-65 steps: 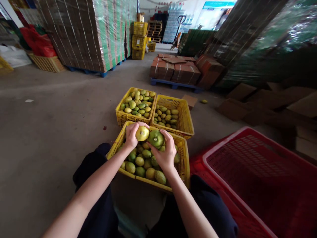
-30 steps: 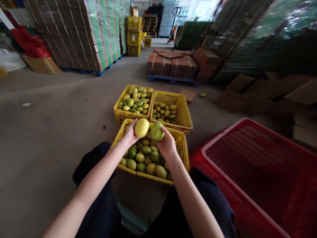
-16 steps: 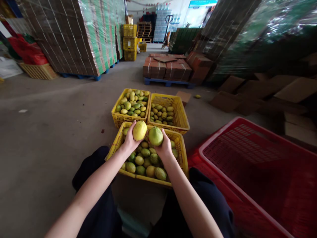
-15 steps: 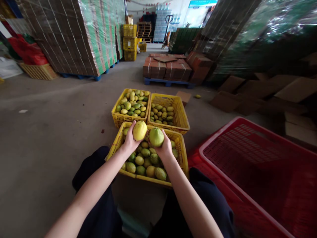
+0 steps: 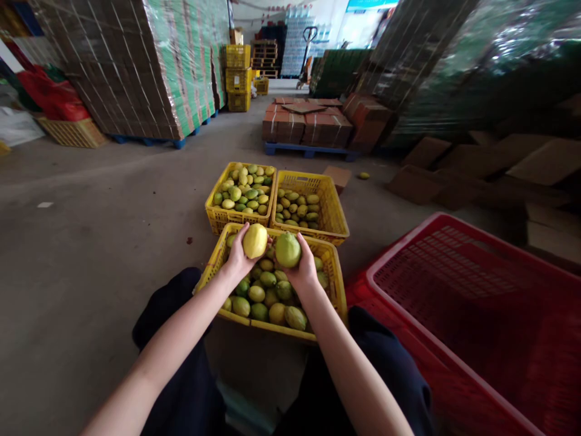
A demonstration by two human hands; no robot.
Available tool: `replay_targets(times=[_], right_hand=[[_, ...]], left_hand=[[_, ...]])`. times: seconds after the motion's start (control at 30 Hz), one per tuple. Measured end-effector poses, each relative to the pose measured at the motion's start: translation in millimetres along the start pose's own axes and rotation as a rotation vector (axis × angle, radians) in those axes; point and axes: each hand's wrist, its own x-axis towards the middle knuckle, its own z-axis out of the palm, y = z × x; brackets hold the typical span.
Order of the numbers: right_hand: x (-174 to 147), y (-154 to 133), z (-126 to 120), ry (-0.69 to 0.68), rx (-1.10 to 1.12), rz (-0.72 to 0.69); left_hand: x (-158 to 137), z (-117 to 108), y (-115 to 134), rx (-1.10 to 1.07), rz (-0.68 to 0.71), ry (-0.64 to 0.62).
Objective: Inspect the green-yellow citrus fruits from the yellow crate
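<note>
Over the far end of the near yellow crate, two fruits held up side by side, close to touching. Left hand cupped under a yellow fruit, fingers curled about its lower half; right hand wrapped the same way around a green fruit. Judged from this: mid-comparison, one fruit weighed against the other by colour, with neither set down. Next move calls for choosing a place for each, whether the fuller far-left crate, the far-right crate, or the red crate at the right, then reaching forward past the rim and loosening the fingers low enough to spare the fruit a bruise. Yellow fruit oval, long axis near upright, narrower end up and away from the palm. Green fruit rounder, axis hard to tell, top tipped slightly away.
</note>
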Motion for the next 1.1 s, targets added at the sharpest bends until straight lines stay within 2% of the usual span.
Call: replay_targets(times=[0.1, 0.23, 0.37, 0.47, 0.57, 0.7, 0.83, 1.03, 1.1], right_hand=[[6.2, 3.8, -3.3, 0.022, -0.043, 0.013], [13.6, 7.1, -9.0, 0.041, -0.052, 0.033], [7.7, 4.3, -8.1, 0.107, -0.013, 0.113], [-3.8, 0.0, -1.9, 0.046, 0.004, 0.157], [-10.8, -3.5, 3.2, -0.001, 0.045, 0.116], [-3.9, -3.3, -2.2, -0.004, -0.003, 0.139], [8.6, 1.3, -12.6, -0.080, -0.106, 0.175], [1.1, -0.9, -6.0, 0.006, -0.016, 0.112], [-5.2, -3.8, -2.2, -0.015, 0.002, 0.117]], left_hand=[[2.3, -1.2, -0.8, -0.018, -0.014, -0.014], [6.8, -2.4, -1.7, -0.084, 0.020, 0.058], [5.7, -2.5, -0.6, -0.098, 0.001, 0.030], [2.2, -2.1, 1.3, -0.065, 0.022, 0.018], [0.8, -2.8, 2.9, -0.022, 0.024, -0.031], [4.0, -5.0, 3.0, -0.028, -0.001, -0.095], [5.3, -3.3, 3.2, -0.050, 0.040, -0.064], [-2.1, 0.9, 3.6, -0.028, -0.040, -0.106], [-2.8, 0.8, 3.7, 0.010, -0.053, -0.141]])
